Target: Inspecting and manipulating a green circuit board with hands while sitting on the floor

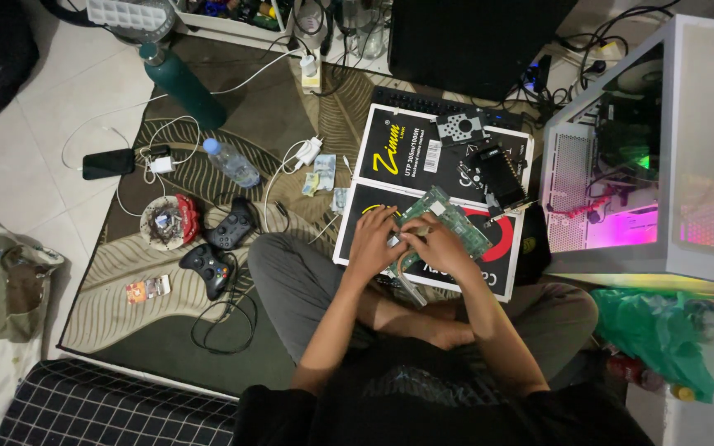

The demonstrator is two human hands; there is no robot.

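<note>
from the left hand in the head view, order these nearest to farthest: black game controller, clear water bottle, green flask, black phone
1. black game controller, just left of the left hand, on the rug
2. clear water bottle, up and left
3. green flask, farther up, at the rug's top edge
4. black phone, far left, on the tiles

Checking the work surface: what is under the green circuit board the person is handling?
Under the green circuit board lies a flat black-and-white box on the rug. The left hand and right hand cover the board's near edge, so what lies beneath there is hidden.
</note>
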